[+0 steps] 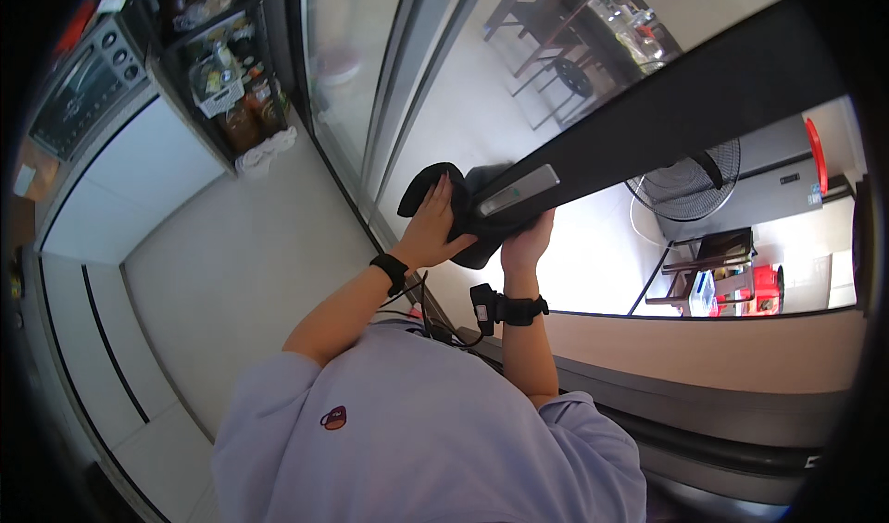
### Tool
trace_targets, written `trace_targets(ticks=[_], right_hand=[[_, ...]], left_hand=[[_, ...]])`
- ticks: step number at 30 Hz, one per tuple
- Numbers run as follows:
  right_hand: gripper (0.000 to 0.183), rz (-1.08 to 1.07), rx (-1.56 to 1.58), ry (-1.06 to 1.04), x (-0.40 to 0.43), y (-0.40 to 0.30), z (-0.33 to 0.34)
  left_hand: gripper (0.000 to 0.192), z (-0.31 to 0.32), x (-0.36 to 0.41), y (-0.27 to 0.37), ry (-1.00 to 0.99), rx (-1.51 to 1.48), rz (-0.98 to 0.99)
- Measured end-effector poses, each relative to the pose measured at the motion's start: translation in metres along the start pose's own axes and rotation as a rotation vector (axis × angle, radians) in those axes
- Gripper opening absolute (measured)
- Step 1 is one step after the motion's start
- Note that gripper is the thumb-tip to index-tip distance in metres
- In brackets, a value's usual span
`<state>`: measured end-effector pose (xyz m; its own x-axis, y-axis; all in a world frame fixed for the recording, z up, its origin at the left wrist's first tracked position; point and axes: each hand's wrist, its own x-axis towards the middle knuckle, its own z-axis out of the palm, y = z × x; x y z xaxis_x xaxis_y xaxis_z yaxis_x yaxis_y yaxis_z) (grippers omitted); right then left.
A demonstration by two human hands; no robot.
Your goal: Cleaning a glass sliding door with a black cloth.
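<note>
A black cloth (479, 242) is bunched around the edge of a dark door frame (625, 127), close to a silver recessed handle plate (519, 191). My left hand (436, 221) lies over the cloth with its fingers stretched along it, pressing it to the frame's edge. On the other side of the frame, my right hand (528, 245) grips the frame's lower side beside the cloth. The right fingertips are hidden behind the frame. Both wrists wear black straps, and the right one carries a small black device (484, 309) with a cable.
Glass door panels (354, 72) and a floor track (347, 203) run beside me. Through the glass are a standing fan (684, 183), a stool (573, 79) and a laden table (625, 30). To the left stand a toaster oven (90, 92) and a shelf with a white basket (219, 96).
</note>
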<state>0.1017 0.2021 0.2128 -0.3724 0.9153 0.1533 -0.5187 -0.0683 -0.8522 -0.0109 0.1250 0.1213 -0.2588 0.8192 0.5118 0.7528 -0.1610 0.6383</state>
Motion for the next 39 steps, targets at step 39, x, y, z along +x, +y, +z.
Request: trace_targets(ticks=[39], right_hand=[[0.03,-0.079,-0.275,0.109,-0.021,0.021,-0.018]], left_hand=[[0.082,0.028,-0.047,-0.018,-0.099,-0.213,-0.225]])
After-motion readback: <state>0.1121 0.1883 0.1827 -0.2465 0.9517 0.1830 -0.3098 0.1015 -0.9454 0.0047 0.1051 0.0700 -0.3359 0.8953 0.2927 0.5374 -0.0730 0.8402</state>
